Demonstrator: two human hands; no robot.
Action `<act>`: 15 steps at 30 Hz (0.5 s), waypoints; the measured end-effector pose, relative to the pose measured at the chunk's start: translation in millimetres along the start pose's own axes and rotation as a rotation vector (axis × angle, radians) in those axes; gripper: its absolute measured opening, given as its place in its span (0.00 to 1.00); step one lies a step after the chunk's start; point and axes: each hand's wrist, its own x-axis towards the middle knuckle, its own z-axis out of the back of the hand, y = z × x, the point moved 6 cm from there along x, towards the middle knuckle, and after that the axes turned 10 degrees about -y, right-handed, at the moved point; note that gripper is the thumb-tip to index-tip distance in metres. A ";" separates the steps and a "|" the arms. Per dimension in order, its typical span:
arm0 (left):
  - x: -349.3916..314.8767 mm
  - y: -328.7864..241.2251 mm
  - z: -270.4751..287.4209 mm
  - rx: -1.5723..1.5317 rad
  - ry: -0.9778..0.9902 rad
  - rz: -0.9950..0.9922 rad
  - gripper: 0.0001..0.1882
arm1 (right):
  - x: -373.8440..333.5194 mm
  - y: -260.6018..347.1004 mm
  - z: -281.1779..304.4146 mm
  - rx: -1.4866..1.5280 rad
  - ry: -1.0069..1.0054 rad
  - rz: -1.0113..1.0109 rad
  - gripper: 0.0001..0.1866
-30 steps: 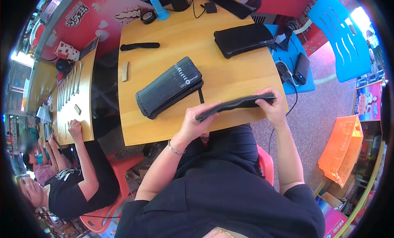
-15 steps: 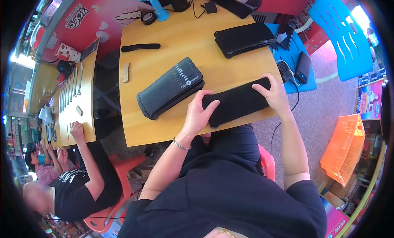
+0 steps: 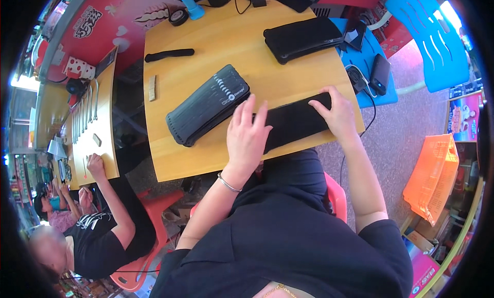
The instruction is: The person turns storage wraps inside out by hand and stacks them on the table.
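Note:
In front of me lies a flat, oblong black piece, fabric-like and matte, at the table's near edge. My right hand grips its right end, thumb on top and fingers round the far edge. My left hand is at the left end with its fingers spread, holding nothing; its fingertips reach toward a stack of dark grey, ribbed, flat cases with white print. Whether the left hand touches the black piece or the stack, I cannot tell. A second stack of black pieces lies at the far right of the table.
On the wooden table are a narrow black strip, a small tan piece and a blue fan. A blue chair at right holds a power bank and cable. A co-worker sits left; an orange crate stands right.
My left hand has let go of the black piece's left end and spread its fingers, rising toward the grey stack. My right hand keeps its grip. The whole view has shifted slightly.

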 end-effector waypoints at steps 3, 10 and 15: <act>-4.0 -8.3 -11.9 -0.084 -0.007 -0.171 0.27 | -1.6 8.2 1.4 -0.084 -0.016 0.032 0.23; -12.4 -9.9 -36.7 0.016 0.216 -0.177 0.37 | -5.5 15.4 -2.3 -0.362 0.001 0.137 0.22; -17.7 -9.2 -44.0 0.029 0.250 -0.190 0.39 | -13.0 9.5 -10.8 -0.433 -0.011 0.258 0.24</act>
